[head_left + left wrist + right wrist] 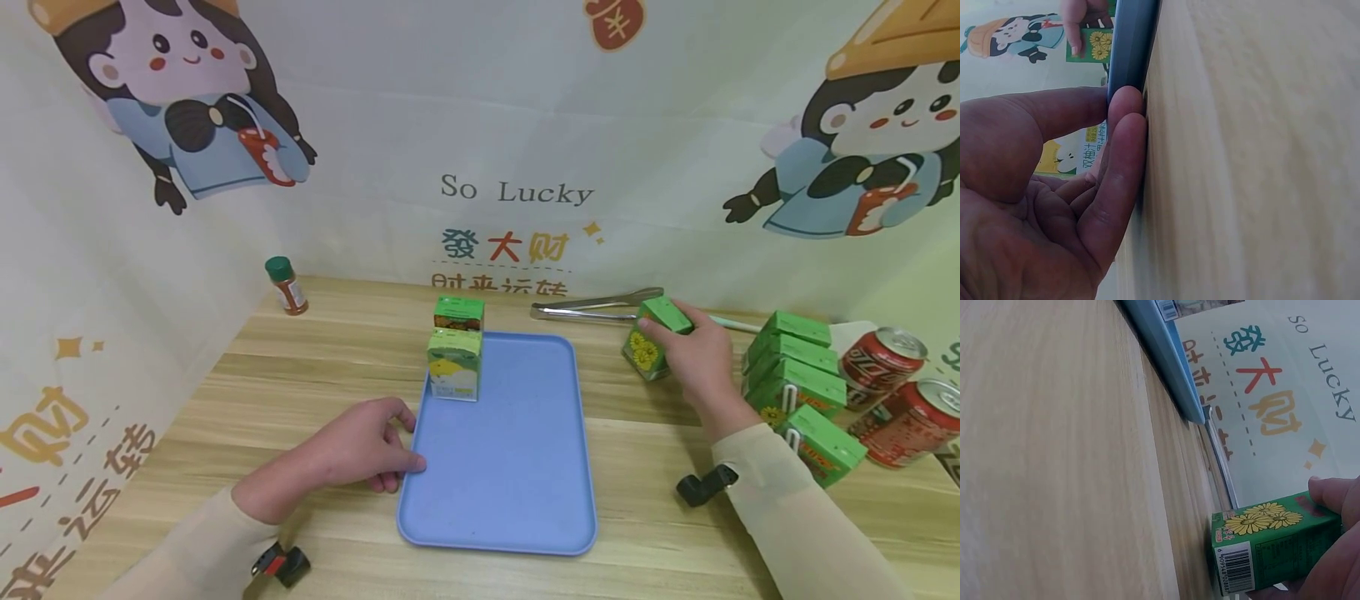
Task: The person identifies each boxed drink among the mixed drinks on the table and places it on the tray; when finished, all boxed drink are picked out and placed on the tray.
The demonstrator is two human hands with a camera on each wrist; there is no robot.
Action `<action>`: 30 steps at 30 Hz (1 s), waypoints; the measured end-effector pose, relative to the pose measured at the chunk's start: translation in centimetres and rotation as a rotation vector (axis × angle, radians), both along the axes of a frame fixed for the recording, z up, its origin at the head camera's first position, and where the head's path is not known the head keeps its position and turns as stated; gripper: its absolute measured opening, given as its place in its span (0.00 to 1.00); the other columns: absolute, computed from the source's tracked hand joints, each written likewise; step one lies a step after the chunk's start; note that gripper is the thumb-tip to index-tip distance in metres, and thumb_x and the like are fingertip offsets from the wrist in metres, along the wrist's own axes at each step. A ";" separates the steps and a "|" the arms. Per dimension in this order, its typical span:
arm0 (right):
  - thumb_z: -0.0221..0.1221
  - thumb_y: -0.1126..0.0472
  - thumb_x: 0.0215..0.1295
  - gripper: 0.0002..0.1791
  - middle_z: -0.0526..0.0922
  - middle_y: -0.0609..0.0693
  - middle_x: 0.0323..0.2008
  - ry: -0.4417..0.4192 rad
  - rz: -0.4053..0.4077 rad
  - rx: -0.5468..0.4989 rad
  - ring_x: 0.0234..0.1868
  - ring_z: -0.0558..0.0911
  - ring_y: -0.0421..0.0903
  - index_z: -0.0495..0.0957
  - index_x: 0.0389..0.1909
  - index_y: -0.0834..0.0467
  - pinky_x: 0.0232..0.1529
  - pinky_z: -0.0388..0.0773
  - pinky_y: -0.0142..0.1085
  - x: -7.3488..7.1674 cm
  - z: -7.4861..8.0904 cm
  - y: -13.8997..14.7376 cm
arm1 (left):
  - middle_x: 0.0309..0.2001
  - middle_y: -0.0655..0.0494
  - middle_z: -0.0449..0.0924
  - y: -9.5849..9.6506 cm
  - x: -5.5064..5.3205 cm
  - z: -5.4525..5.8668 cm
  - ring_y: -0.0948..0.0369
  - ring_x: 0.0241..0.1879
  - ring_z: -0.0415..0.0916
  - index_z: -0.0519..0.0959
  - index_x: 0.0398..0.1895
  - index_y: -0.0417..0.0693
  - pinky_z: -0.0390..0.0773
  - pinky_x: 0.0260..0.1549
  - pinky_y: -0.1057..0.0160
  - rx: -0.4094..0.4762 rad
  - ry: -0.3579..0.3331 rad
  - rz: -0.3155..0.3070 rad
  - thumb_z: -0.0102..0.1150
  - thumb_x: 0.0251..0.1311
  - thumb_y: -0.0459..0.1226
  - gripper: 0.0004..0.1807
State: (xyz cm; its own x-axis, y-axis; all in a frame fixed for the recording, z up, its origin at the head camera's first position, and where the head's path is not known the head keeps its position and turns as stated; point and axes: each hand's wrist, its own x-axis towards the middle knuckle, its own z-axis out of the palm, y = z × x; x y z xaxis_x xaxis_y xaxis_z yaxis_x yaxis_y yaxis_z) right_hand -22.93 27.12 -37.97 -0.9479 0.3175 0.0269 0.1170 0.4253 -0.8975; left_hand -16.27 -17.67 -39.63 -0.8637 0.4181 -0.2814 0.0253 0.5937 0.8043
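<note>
My left hand (367, 446) pinches the left rim of a blue tray (517, 467), thumb on the upper edge and fingertips against its outer side. Toward the tray's far left corner stand two drink cartons: a yellow-green one (454, 375) in front, and behind it a carton with a bright green top (460, 310). Right of the tray, my right hand (701, 350) grips a green drink carton (645, 346) printed with yellow flowers. The right wrist view shows a barcode on this green carton (1272, 550), tilted between thumb and fingers close over the table.
Several green cartons (795, 379) stand in a row at the right, beside two red drink cans (911, 425). Metal tongs (585, 312) lie by the back wall behind the held carton. A green-capped spice bottle (287, 287) stands at the back left. A printed cloth (510, 125) hangs behind the table.
</note>
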 end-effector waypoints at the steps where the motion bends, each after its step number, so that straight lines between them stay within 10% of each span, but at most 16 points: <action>1: 0.70 0.44 0.78 0.43 0.72 0.64 0.79 -0.001 0.007 0.000 0.70 0.78 0.60 0.67 0.86 0.54 0.59 0.81 0.40 0.1 0.1 -0.1 | 0.24 0.49 0.86 0.0 0.0 0.0 0.55 0.20 0.86 0.76 0.55 0.34 0.89 0.23 0.55 -0.001 -0.001 0.000 0.79 0.66 0.33 0.23; 18: 0.75 0.44 0.73 0.41 0.82 0.63 0.66 0.068 0.181 0.009 0.57 0.83 0.55 0.74 0.82 0.52 0.44 0.84 0.28 2.4 2.2 -3.9 | 0.24 0.49 0.87 0.1 0.1 0.2 0.55 0.21 0.86 0.77 0.57 0.32 0.89 0.24 0.55 -0.021 0.000 0.003 0.80 0.65 0.33 0.24; 30: 0.78 0.54 0.71 0.37 0.84 0.62 0.64 0.076 0.305 -0.063 0.58 0.85 0.55 0.78 0.78 0.53 0.50 0.86 0.31 4.2 3.1 -7.2 | 0.25 0.50 0.87 -0.2 0.7 0.1 0.54 0.22 0.86 0.76 0.64 0.31 0.89 0.24 0.54 -0.019 -0.003 0.000 0.82 0.63 0.35 0.31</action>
